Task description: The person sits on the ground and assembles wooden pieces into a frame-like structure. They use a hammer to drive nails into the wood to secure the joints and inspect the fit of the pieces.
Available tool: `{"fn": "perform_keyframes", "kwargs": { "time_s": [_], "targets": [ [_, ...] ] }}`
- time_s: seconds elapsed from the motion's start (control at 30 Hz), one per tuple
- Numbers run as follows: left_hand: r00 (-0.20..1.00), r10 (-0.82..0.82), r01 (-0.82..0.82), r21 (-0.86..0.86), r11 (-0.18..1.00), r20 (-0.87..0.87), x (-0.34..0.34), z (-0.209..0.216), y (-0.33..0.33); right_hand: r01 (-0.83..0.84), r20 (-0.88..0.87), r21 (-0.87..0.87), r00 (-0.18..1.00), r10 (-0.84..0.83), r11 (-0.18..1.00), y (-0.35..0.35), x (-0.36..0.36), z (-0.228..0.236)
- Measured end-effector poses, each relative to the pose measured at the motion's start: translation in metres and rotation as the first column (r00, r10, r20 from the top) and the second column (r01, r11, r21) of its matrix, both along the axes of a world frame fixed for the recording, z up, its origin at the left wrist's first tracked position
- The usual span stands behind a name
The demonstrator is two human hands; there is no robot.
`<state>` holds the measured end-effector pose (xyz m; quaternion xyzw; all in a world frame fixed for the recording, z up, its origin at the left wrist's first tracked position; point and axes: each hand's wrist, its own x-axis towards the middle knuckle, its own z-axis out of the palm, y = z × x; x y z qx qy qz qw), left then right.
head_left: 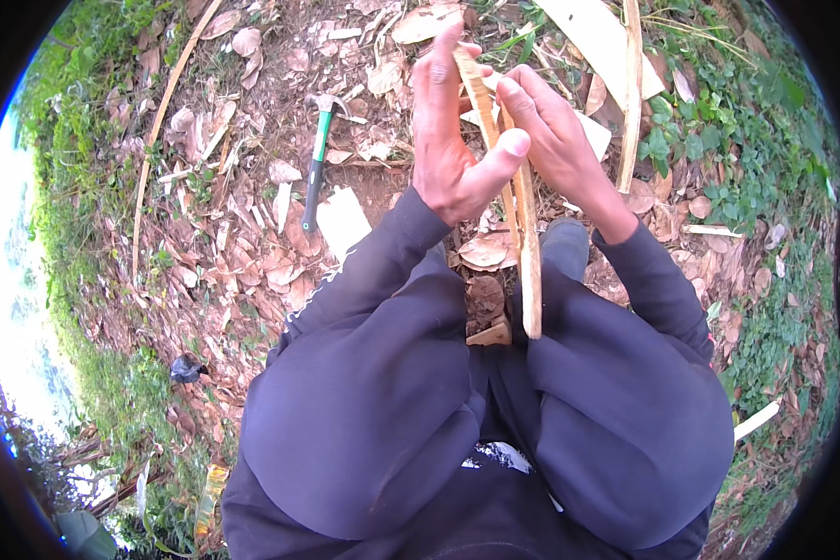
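Note:
Between my hands, above my knees, stand narrow pieces of pale split wood. A wooden strip (529, 271) runs down toward my lap, and a thinner one beside it leans toward my left palm. My left hand (453, 140) has its fingers stretched upward and its thumb apart, with the wood against the palm side. My right hand (560, 135) is closed around the upper part of the wood, thumb near the fingertips. Its far fingers are partly hidden, so whether it grips one strip or both is unclear.
A claw hammer (319, 159) with a green and black handle lies on leaf-covered ground to the left. Pale boards (607, 47) and a long strip (632, 103) lie at the far right. A thin curved strip (163, 112) lies far left. Green plants (765, 121) border the right.

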<state>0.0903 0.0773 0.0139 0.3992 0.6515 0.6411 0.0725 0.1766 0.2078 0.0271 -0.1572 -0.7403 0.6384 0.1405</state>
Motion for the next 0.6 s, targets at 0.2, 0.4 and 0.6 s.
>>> {"fn": "perform_keyframes", "kwargs": {
  "time_s": [0.2,0.4,0.6],
  "targets": [
    [0.998,0.051,-0.038,0.282,0.959,-0.037,-0.016,0.031,0.007,0.165,0.441,-0.43,0.896,0.046,0.888,0.018,0.032,-0.039],
    [0.946,0.224,-0.276,0.219,0.936,0.234,-0.037,0.024,-0.007,0.104,0.435,-0.468,0.892,0.126,0.878,0.023,0.072,-0.032],
    [0.918,0.242,-0.305,0.168,0.937,0.315,-0.055,-0.01,-0.011,-0.212,0.317,0.141,0.935,0.158,0.967,0.019,0.102,-0.037]
  ]
}}
